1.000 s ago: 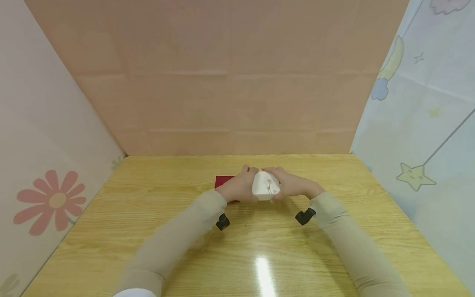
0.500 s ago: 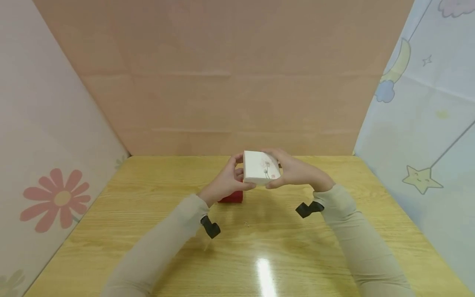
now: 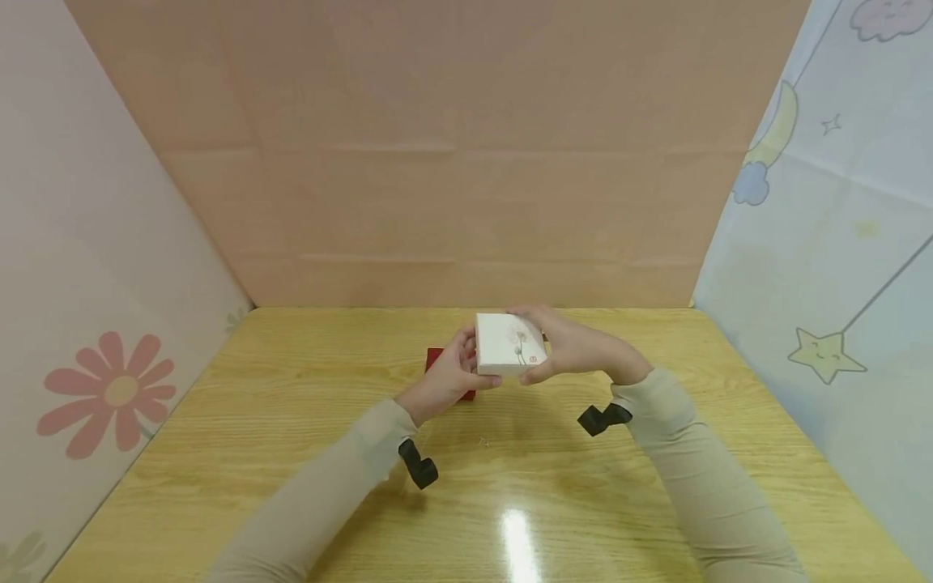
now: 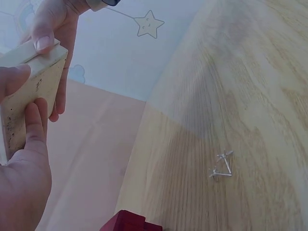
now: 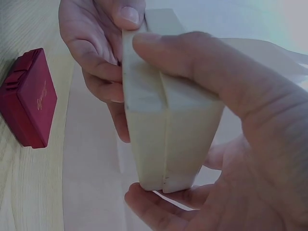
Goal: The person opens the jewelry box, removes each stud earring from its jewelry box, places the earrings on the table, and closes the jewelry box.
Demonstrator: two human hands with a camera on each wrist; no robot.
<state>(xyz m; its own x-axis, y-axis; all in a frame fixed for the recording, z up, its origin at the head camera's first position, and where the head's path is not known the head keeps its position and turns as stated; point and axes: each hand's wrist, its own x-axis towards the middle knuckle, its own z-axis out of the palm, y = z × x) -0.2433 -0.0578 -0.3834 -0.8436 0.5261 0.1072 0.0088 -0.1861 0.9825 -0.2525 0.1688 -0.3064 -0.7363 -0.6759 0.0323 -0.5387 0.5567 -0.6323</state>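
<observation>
Both hands hold a white square gift box (image 3: 499,342), raised above the table and tilted. Its top carries a small flower drawing and a red mark. My left hand (image 3: 446,376) grips the left side, with the thumb on the near edge and fingers against the worn, speckled underside. On the right side, my right hand (image 3: 586,346) clasps the box between thumb and fingers. A seam between lid and base runs round the box in the right wrist view, and the lid appears fitted on. The contents are hidden.
A dark red case (image 5: 38,101) with gold lettering sits on the wooden table (image 3: 291,389) behind my left hand, partly hidden in the head view. Two small clear-and-silver pieces, like earrings (image 4: 222,166), lie nearer me. Hanging cloth walls border the table.
The white box has risen off the table and shifted slightly left, then dipped a little. Both hands moved with it. My left hand now uncovers more of the box's left side.
</observation>
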